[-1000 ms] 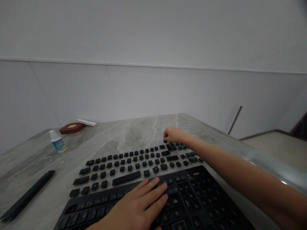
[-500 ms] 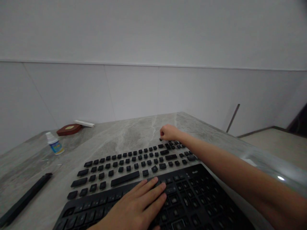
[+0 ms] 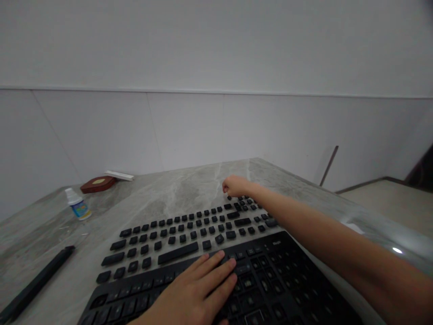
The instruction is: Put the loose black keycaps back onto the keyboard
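Observation:
My left hand lies flat on a black keyboard, fingers stretched out. Many sockets on the keyboard's right part are bare, while keycaps still sit along its left part. Beyond it, loose black keycaps are laid out in rows, with a long space bar in the nearest rows. My right hand is at the far end of these rows, its fingers curled and drawn together. A small keycap lies on the table just below those fingers. Whether anything is between the fingertips is hidden.
On the left stand a white-capped spray bottle and a dark red box, with a white strip beside it. A long black bar lies at the near left. The marble-patterned table meets a white wall.
My right hand has moved slightly left and away from the small keycap, which now shows more plainly beneath it. My left hand stays flat on the keyboard. The view has shifted slightly.

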Motion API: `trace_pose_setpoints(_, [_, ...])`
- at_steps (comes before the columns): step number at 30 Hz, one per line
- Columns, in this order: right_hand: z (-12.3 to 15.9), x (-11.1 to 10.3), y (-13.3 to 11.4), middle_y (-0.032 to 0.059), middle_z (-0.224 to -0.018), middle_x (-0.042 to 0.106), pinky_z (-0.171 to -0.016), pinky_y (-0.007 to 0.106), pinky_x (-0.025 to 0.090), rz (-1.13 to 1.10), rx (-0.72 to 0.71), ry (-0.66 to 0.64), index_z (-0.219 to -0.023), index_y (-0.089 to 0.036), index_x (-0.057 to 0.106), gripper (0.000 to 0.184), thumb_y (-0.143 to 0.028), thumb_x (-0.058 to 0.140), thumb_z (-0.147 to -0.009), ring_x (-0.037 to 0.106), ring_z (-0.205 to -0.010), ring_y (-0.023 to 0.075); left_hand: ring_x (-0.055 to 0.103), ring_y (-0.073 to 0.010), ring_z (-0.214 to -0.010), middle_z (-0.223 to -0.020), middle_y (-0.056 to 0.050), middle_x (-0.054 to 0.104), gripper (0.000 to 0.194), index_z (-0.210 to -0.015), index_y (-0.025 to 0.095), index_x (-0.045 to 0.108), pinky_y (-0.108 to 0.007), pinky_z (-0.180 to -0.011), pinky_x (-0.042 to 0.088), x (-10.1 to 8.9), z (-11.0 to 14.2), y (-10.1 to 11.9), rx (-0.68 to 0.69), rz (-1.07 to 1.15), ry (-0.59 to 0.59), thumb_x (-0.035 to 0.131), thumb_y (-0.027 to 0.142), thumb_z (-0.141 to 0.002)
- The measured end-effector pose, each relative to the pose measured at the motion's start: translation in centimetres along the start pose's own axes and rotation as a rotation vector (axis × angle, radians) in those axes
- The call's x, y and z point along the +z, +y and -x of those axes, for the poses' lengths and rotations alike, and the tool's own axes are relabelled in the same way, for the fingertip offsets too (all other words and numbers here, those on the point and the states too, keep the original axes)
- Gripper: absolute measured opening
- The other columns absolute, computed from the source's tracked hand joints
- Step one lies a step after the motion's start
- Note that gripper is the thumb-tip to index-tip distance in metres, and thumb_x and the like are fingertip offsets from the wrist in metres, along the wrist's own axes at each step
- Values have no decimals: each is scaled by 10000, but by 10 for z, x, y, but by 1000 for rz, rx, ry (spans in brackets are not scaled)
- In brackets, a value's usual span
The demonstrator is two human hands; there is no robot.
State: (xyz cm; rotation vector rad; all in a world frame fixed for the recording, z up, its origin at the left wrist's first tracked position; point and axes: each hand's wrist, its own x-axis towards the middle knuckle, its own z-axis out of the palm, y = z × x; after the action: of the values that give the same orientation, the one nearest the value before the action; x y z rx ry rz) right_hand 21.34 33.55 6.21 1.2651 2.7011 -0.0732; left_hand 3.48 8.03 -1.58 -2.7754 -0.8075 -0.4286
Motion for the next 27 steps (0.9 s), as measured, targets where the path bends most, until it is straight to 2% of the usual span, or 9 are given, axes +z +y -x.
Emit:
trace_pose_setpoints(4, [6, -9, 8, 77, -1141, 645, -898, 423, 534, -19, -72, -64, -1116, -146, 636, 257, -346, 605, -958, 633, -1018, 211, 440, -326, -1371, -1491, -132, 452, 582, -1440, 112, 450, -464, -1076, 461, -21, -6, 4, -26, 17, -65, 621, 276, -908])
trace_pose_setpoints(7, [6, -7, 8, 68, -1092, 655, -858, 402, 550, -42, -98, -97, -1093, -135, 638, 246, -335, 616, -952, 645, -965, 198, 438, -313, -1373, -1486, -122, 458, 575, -1445, 124, 455, -442, -1090, 447, -32, -8, 6, -43, 23, -78, 627, 253, -912])
trace_pose_setpoints(10, [7, -1, 2, 64, -1069, 659, -847, 392, 552, -63, -84, -58, -1065, -133, 641, 230, -333, 613, -954, 647, -946, 192, 456, -305, -1362, -1471, -118, 476, 565, -1449, 128, 456, -430, -1087, 453, -33, -8, 6, -29, 23, -33, 614, 258, -922])
trace_pose_setpoints(13, [21, -1, -6, 60, -1030, 675, -869, 391, 533, -100, -95, 35, -1009, -134, 659, 197, -316, 620, -946, 647, -946, 191, 482, -294, -1346, -1467, -105, 487, 572, -1449, 141, 459, -416, -1085, 460, -32, -7, 6, -31, -6, -2, 626, 256, -915])
trace_pose_setpoints(16, [57, -4, -16, 50, -945, 710, -858, 313, 497, -180, -177, 127, -961, -139, 703, 130, -240, 658, -894, 650, -917, 176, 509, -281, -1325, -1455, -90, 506, 563, -1432, 149, 481, -381, -1072, 480, -32, -7, 6, -17, -54, 0, 649, 276, -910])
trace_pose_setpoints(18, [92, -3, -22, 21, -868, 718, -761, 238, 483, -253, -251, 147, -965, -161, 724, 132, -242, 677, -872, 648, -815, 135, 523, -282, -1312, -1451, -90, 508, 561, -1419, 151, 498, -382, -1053, 498, -32, -8, 8, -13, -78, -9, 656, 285, -897])
trace_pose_setpoints(22, [158, 16, -31, -4, -776, 709, -618, 201, 437, -453, -389, 147, -910, -169, 737, 101, -238, 689, -855, 601, -662, 97, 520, -290, -1315, -1462, -93, 485, 606, -1405, 145, 516, -411, -1034, 509, -37, -10, 14, -59, -84, -39, 640, 201, -815])
trace_pose_setpoints(24, [177, 30, -35, 1, -740, 692, -627, 213, 428, -548, -423, 192, -854, -161, 738, 81, -231, 699, -841, 589, -653, 100, 511, -283, -1324, -1466, -86, 484, 626, -1406, 149, 516, -409, -1048, 497, -41, -11, 17, -86, -62, -34, 620, 163, -788])
trace_pose_setpoints(27, [185, 45, -40, 14, -724, 664, -661, 232, 428, -588, -400, 272, -766, -153, 728, 103, -225, 707, -837, 586, -685, 114, 507, -280, -1328, -1467, -86, 487, 626, -1408, 148, 513, -406, -1060, 487, -46, -12, 19, -96, -30, -24, 603, 146, -789])
